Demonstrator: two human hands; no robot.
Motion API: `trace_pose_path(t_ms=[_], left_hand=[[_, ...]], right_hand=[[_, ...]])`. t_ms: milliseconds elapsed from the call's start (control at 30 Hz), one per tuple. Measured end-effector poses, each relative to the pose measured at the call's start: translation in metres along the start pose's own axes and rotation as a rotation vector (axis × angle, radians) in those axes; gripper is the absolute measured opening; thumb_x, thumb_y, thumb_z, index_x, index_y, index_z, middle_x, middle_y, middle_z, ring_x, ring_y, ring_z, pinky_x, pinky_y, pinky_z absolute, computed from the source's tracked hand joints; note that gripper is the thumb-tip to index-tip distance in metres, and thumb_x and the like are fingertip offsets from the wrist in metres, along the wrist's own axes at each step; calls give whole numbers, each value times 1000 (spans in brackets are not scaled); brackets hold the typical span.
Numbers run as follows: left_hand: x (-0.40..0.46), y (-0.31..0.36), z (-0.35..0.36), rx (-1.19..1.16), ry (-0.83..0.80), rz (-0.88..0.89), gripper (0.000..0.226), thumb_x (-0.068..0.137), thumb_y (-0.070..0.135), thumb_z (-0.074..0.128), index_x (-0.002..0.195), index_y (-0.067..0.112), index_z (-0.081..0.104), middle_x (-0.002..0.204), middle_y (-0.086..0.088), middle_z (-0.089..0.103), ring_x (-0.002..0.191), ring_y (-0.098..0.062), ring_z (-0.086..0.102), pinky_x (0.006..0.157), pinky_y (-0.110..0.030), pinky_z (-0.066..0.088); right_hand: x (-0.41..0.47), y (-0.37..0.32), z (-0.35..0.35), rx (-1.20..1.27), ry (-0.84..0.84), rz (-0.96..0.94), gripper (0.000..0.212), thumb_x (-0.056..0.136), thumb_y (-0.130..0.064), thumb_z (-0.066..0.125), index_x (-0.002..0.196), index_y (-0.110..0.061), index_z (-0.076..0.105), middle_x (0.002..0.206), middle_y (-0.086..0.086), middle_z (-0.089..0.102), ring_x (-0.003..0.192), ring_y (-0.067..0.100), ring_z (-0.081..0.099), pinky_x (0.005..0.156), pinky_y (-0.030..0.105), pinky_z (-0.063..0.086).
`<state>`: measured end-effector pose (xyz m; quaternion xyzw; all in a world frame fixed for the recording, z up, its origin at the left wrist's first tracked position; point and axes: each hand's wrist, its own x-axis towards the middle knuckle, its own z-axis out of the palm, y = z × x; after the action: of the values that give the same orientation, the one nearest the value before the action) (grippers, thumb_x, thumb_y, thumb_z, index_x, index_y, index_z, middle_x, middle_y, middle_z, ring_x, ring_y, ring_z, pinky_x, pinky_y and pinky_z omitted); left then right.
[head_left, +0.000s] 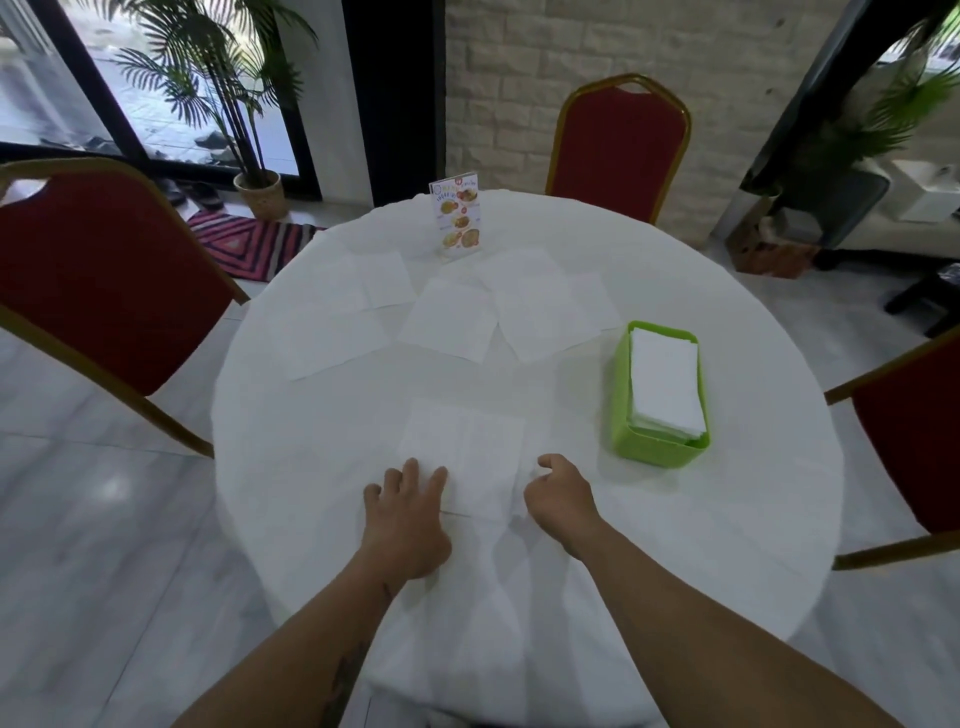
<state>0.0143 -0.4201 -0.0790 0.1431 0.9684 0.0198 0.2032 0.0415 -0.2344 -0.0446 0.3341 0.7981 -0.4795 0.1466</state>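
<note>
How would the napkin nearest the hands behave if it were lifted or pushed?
The napkin looks thin and creased, lying flat on the tablecloth, so it would probably droop limply when lifted. It seems very light, likely sliding or bunching under a push from the left hand.

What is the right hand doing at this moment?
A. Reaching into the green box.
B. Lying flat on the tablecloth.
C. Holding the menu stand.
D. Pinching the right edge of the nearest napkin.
D: the right hand has its fingers curled at the right edge of the nearest napkin, short of the green box, while the left hand presses the napkin's left side.
</note>
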Motion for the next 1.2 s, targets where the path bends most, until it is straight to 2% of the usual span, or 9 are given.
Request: trace_pose_path(t_ms=[200,333,433,500,633,733,833,1000,1200], left_hand=[[-7,7,4,51,10,38,82,73,26,45,149,24,14,139,-9,29,122,-31,31,103,-44,28],[-9,2,5,-1,12,55,81,75,23,46,149,22,13,143,-6,28,131,-29,26,110,-44,23],[-9,-7,3,-105,26,53,80,77,19,46,150,21,14,149,-3,26,143,-25,15,118,-46,12],[-10,-12,-1,-187,36,75,77,79,16,45,151,20,16,150,-1,28,143,-23,19,119,-42,15],[-12,-20,-6,-329,44,78,75,81,10,45,151,18,19,150,-2,29,132,-26,39,111,-35,33],[-14,-28,-4,-411,48,71,74,80,7,44,150,18,23,150,0,29,125,-28,46,105,-34,39],[-16,-32,0,-458,59,75,73,80,5,43,149,18,25,150,2,30,126,-25,46,104,-33,41],[-19,-34,1,-547,98,50,68,85,4,41,149,18,25,152,3,29,132,-20,42,107,-31,39],[-22,-39,3,-588,113,31,67,87,5,39,150,18,23,153,3,29,132,-20,42,107,-32,40]], right_hand=[[1,-6,13,45,-53,22,59,88,-11,46,146,-18,39,144,7,47,123,26,53,88,30,44],[9,-6,19,167,-99,78,63,84,-8,51,145,-22,41,136,7,55,113,27,60,91,38,53],[9,-11,23,285,-119,112,62,85,-3,53,143,-21,43,123,8,60,88,20,61,71,31,52],[11,-13,26,369,-130,130,64,84,2,53,143,-19,43,116,8,63,85,20,60,67,30,48],[14,-20,34,527,-156,165,64,86,9,49,145,-16,40,99,8,66,89,25,63,77,35,48],[14,-27,38,611,-166,180,60,92,9,45,147,-16,38,96,8,64,101,27,67,83,37,50],[15,-31,45,656,-172,196,58,95,8,42,148,-16,37,101,9,61,101,26,67,87,39,52],[14,-40,51,681,-215,169,63,91,14,38,147,-14,36,121,15,58,106,28,68,84,38,53],[14,-36,56,377,-109,53,58,89,4,49,140,-22,46,114,4,60,92,16,67,82,36,57]])
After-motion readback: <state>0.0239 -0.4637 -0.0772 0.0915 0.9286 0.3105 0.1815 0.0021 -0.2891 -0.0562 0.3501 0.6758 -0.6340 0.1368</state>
